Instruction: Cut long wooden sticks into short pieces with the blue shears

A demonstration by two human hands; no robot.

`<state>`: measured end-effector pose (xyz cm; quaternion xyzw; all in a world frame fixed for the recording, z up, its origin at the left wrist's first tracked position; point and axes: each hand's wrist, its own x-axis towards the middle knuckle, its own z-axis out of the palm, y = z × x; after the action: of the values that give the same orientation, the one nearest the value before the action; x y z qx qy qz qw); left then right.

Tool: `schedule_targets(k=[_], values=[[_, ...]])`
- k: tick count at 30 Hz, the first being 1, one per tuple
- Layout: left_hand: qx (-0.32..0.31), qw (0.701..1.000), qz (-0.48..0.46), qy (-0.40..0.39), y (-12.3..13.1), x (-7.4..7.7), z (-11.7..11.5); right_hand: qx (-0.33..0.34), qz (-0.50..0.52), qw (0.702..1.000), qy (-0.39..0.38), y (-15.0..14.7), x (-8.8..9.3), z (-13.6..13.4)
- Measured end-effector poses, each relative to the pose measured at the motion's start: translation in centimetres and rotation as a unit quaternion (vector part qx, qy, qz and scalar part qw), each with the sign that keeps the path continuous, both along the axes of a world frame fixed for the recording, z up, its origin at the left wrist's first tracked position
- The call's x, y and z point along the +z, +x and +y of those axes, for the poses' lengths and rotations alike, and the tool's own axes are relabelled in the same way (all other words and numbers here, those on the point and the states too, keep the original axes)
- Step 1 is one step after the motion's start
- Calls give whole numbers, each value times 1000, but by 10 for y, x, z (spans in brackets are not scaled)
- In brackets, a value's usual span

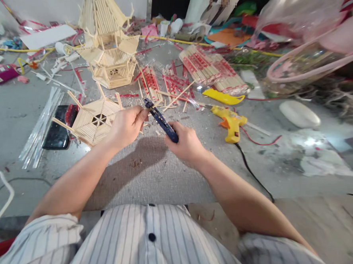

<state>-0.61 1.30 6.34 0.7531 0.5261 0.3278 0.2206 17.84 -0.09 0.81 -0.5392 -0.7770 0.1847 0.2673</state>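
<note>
My right hand (185,142) is closed around the blue handles of a pair of cutting pliers (162,124), whose jaws point up and left. At those jaws my left hand (128,123) pinches a thin wooden stick (157,103); most of it is hidden by fingers and tool. Just left of that hand lies a six-sided wooden-stick panel (87,118) with stick posts standing up from its corners. Behind it stands a pagoda-like stick model (113,60) with a tall pointed roof. Loose sticks and red paper wrappers (151,82) lie beyond the pliers.
A yellow glue gun (232,121) with a black cord lies to the right, near a yellow toothed strip (223,96). Packs of wrapped chopsticks (200,65) lie behind. Clear glue sticks (42,127) and a black phone (57,130) are left; a white mouse-shaped object (299,114) is right.
</note>
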Motion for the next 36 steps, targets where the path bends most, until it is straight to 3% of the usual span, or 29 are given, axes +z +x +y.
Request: schedule_targets(k=[6,10,14,22,36], values=[[86,980,177,-15,3,-9,3,-16,-39,984,-175,-7,17,8],[58,955,283,-74,5,-27,7,9,-33,945,-324,-5,19,12],[38,938,328,-107,4,-39,11,5,-43,920,-389,-8,16,18],[47,930,339,-132,1,-44,14,8,-101,920,-380,-12,9,26],[64,923,351,-145,2,-47,14,-18,-143,922,-360,-20,16,23]])
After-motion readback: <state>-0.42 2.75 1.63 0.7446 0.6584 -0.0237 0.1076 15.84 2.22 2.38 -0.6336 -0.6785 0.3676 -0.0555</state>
